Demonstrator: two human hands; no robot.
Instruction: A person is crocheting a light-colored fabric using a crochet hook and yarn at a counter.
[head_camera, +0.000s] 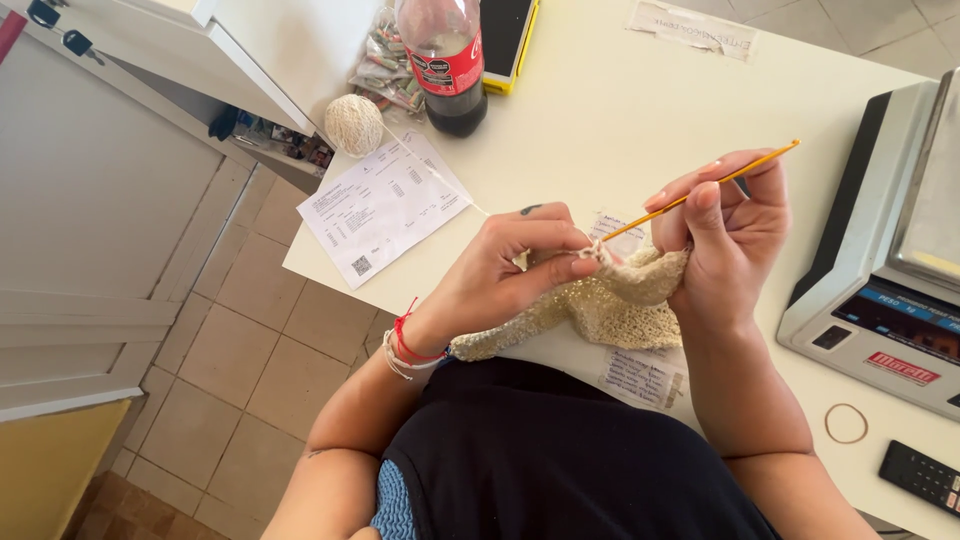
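My left hand (510, 265) pinches the top edge of a cream crocheted piece (610, 305) that hangs over the table edge in front of me. My right hand (725, 235) grips an orange crochet hook (720, 180), its tip at the work between the two hands, and its lower fingers also hold the fabric. A thin cream yarn strand (440, 178) runs from the piece across the table to a yarn ball (354, 124) at the far left. Red and white bracelets circle my left wrist.
On the white table (620, 90) lie a printed paper sheet (382, 205), a dark soda bottle (447, 60), a bag of small packets (385, 65), a grey digital scale (890, 270) at right, a rubber band (846, 423) and a black calculator (922, 475). Tiled floor lies left.
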